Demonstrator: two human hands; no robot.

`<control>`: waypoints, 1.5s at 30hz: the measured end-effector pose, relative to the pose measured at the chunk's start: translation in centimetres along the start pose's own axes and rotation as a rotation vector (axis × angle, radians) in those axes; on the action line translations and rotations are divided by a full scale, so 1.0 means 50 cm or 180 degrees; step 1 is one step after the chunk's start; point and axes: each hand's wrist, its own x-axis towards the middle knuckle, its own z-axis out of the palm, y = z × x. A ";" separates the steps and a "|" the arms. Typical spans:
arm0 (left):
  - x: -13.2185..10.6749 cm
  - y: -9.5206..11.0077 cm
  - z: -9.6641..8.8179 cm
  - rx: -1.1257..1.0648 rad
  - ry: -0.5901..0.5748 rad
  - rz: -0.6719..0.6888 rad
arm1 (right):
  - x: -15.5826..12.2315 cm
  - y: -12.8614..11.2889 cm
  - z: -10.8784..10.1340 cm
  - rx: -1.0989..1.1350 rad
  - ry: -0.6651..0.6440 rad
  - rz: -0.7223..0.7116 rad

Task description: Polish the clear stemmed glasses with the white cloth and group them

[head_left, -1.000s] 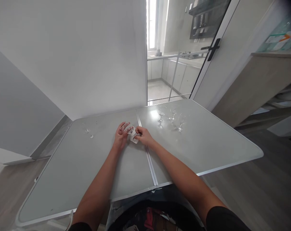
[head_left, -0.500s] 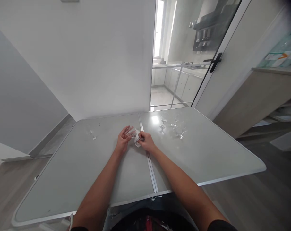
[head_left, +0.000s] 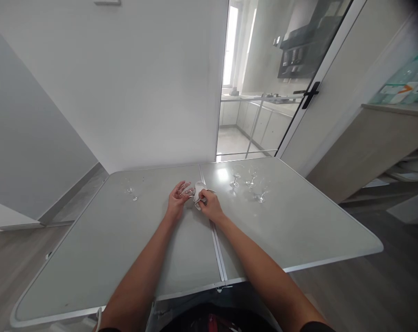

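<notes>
My left hand (head_left: pixel 176 202) is curled round a small clear stemmed glass (head_left: pixel 185 189) above the middle of the grey folding table (head_left: pixel 108 249). My right hand (head_left: pixel 210 204) pinches a crumpled white cloth (head_left: pixel 198 191) pressed against that glass. Both hands meet just left of the table's centre seam. Three more clear stemmed glasses (head_left: pixel 250 182) stand upright to the right of my hands. One further small glass (head_left: pixel 129 189) sits on the table at the far left.
A white wall stands behind the table. A glass sliding door with a black handle (head_left: pixel 310 93) opens onto a kitchen at the back right. A wooden shelf unit (head_left: pixel 374 143) stands on the right. Wood flooring surrounds the table.
The view has tilted and shifted slightly, so the table sits lower in the frame. My hands stay together on the glass, and the cloth has turned a little upward in my right fingers.
</notes>
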 end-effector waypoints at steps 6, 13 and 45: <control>-0.007 0.012 0.002 -0.0121 -0.0428 -0.0429 | 0.003 0.003 -0.001 0.2212 -0.0629 0.1380; -0.009 0.010 0.004 -0.0208 -0.0286 -0.0096 | 0.012 -0.003 -0.005 0.2604 0.0133 0.1234; -0.005 -0.002 0.022 0.0862 0.0772 0.0364 | 0.004 -0.007 0.021 0.2980 0.0040 0.1284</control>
